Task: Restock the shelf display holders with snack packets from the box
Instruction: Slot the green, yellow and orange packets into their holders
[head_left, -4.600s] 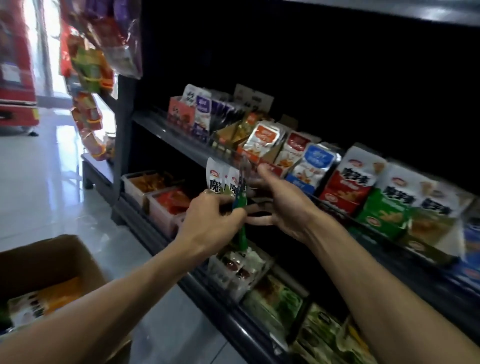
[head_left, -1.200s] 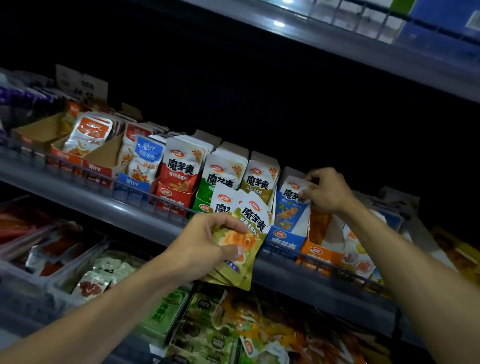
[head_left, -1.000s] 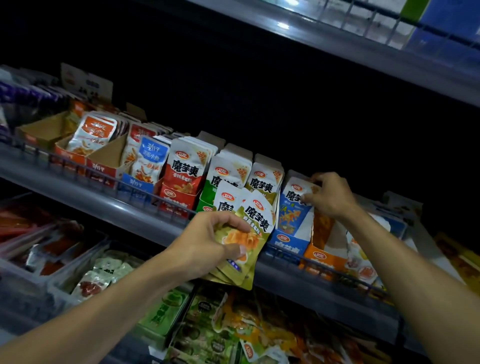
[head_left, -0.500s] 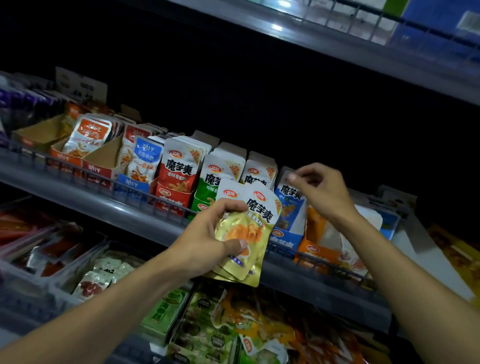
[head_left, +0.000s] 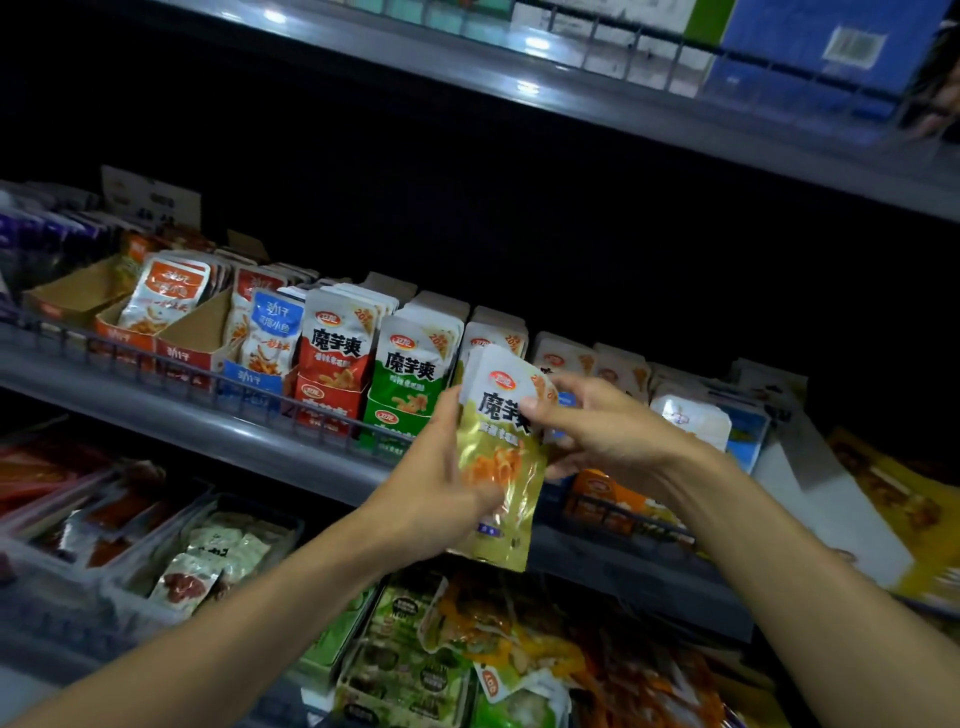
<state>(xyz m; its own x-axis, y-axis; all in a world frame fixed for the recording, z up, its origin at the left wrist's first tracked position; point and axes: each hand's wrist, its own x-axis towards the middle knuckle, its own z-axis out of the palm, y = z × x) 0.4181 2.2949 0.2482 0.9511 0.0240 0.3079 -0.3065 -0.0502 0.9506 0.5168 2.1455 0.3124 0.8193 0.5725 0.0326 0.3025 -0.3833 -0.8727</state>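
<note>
**Yellow packets held before the shelf**

Behind the fingers, a shelf (head_left: 218, 436) is lined with display holders (head_left: 332, 400). A stack of yellow snack packets (head_left: 498, 467) is gripped by the left hand (head_left: 441, 493); its top is pinched by the right hand (head_left: 608, 431).

- A blue carton (head_left: 810, 47) stands on the upper shelf (head_left: 519, 88), behind a wire rail.
- Well below that shelf, at lower left, clear plastic trays (head_left: 156, 540) hold red and pale sachets.
- Below it at far right, a yellow-and-white box (head_left: 883, 519) lies tilted.
</note>
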